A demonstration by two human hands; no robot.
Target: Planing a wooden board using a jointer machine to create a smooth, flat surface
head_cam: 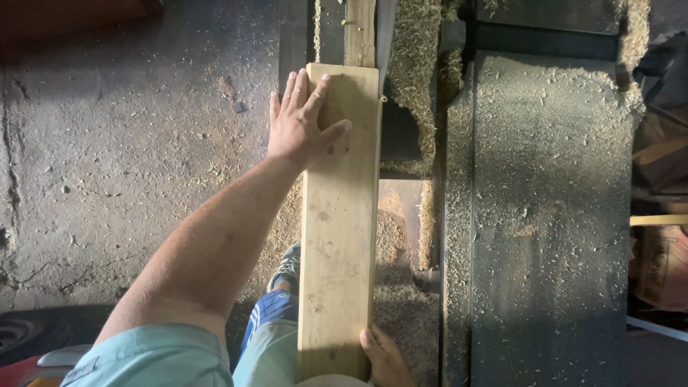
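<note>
You have a long, pale wooden board point(338, 222) running straight away from you, its far end lying on the dark bed of a machine point(548, 215) and its near end down by your waist. The board is flat and square-edged, with a few small knots and a dull, dusty face.

Your left hand point(304, 125) lies flat on the far end, palm down, fingers spread and pointing ahead, thumb angled out across the face; it presses rather than closes around anything. That looks like a steadying hold, keeping the wood flat and in line. Your right hand point(385, 355) is at the near end, on the right edge, fingers curled against the side of the board; how far they wrap under it is hidden, so you cannot tell whether it is a full clasp or just a push from the side.

Just beyond your left fingertips a narrower strip of wood point(360, 32) carries on in the same line. To the right of both hands the machine's broad metal top is thickly coated in fine sawdust point(552, 143), with coarser shavings heaped along its edges. To the left of your forearm is a rough, cracked concrete floor point(122, 143), gritty and scattered with chips. Below the board a shoe point(288, 266) rests in loose sawdust.
</note>
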